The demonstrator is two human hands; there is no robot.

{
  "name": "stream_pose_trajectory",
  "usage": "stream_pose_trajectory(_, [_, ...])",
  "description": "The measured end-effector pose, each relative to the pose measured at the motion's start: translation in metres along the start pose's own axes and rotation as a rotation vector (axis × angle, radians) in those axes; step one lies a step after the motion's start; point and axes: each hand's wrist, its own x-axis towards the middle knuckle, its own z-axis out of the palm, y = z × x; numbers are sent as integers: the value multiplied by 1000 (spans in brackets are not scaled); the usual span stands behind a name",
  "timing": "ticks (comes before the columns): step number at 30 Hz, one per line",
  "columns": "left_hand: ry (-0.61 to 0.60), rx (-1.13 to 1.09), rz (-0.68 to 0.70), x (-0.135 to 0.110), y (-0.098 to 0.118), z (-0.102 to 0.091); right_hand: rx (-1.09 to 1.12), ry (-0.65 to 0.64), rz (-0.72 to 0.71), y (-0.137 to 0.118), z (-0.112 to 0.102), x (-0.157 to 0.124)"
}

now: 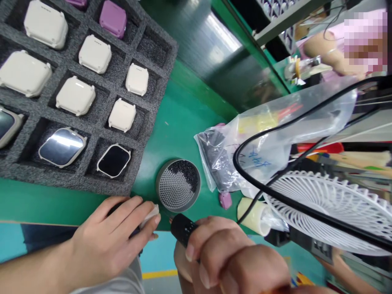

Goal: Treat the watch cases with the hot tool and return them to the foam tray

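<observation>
From where I stand, left of the round dish (173, 192) sits the foam tray (101, 183) of watch-like pieces. Just nearer than the dish, the left hand (113, 234) grips a pale piece (150, 215); rightward, the right hand (232, 253) clasps a black tool (183, 229). A tip slip might scratch that piece; a knock might spill the dish's dark bits (188, 173).

left forearm (33, 265) at near left | left hand (113, 237) back up, fingers (127, 212) bent | right hand (232, 257) near, curled tight
</observation>
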Motion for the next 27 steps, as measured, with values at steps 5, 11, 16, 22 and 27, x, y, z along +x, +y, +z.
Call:
stream_pose_trajectory(5, [-2,2,-17,1,1,-1,27,-79,-17,21,-39,-25])
stream_pose_trajectory(11, [-20,5,-17,3,2,-2,8,-124,50,22,-53,-32])
stream_pose_trajectory(16, [-34,13,-31,0,2,0,-16,-80,100,11,-23,-11])
stream_pose_trajectory(22, [-29,10,-21,4,0,-2,99,-441,60,7,-4,24])
stream_pose_trajectory(27, [-42,-6,-18,4,-1,-4,-19,-328,172,5,-14,14])
